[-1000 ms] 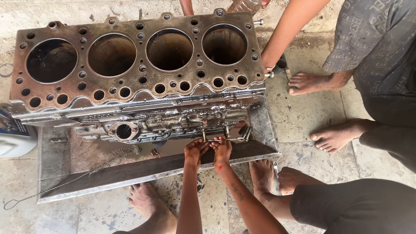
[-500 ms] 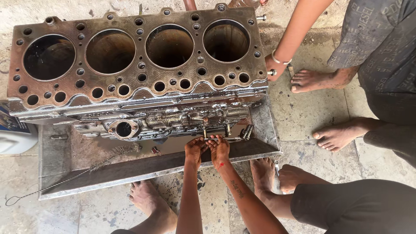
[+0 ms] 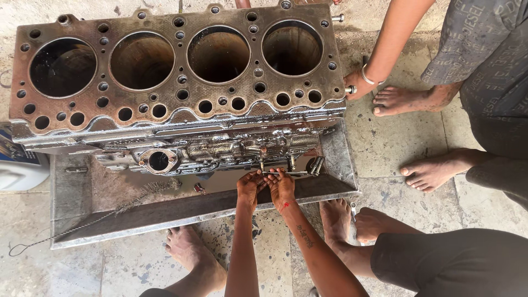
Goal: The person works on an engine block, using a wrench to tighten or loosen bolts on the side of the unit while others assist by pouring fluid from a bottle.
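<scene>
Both arms reach far over the metal tray (image 3: 71, 192), left hand (image 3: 250, 186) and right hand (image 3: 281, 187) side by side, fingers closed on a thin metal rod (image 3: 286, 174) beneath the engine block (image 3: 176, 118).

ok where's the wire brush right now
In the head view, the wire brush lies in the metal tray, lower left, just below the engine block and left of the two hands.

A long wire bottle brush (image 3: 110, 212) lies in the metal tray (image 3: 69, 192). A white plastic container (image 3: 19, 175) sits at left. A co-worker's bare feet (image 3: 418, 99) rest on the stone floor (image 3: 385, 143).
</scene>
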